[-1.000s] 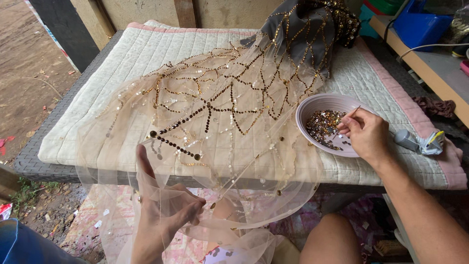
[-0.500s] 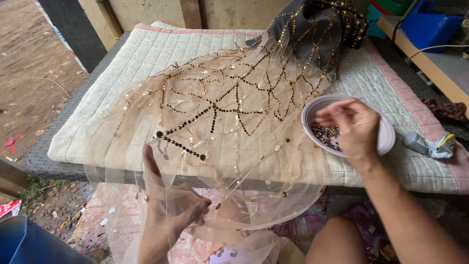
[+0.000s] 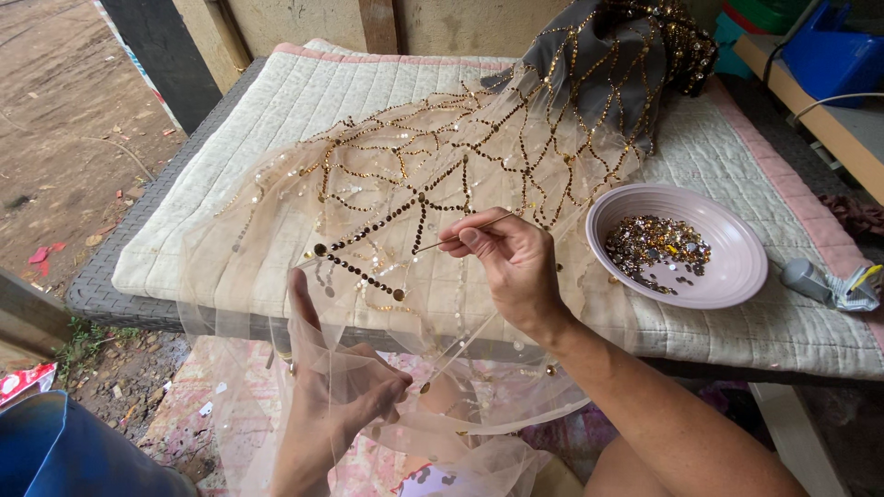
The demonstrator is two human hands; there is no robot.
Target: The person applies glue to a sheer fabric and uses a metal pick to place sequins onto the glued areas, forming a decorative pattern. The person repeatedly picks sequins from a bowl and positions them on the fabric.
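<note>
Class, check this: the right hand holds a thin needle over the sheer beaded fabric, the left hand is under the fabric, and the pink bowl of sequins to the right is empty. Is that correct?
Not quite. The pink bowl is not empty: the head view shows a heap of gold and dark sequins in it. The rest stands: the right hand pinches a thin needle over the sheer beaded fabric, and the left hand is under it.

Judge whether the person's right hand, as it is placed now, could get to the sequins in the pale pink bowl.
Probably yes. The right hand, pinching a thin needle, sits just beside the pale pink bowl; only flat sheer beaded tulle lies between, and the bowl is uncovered.
</note>
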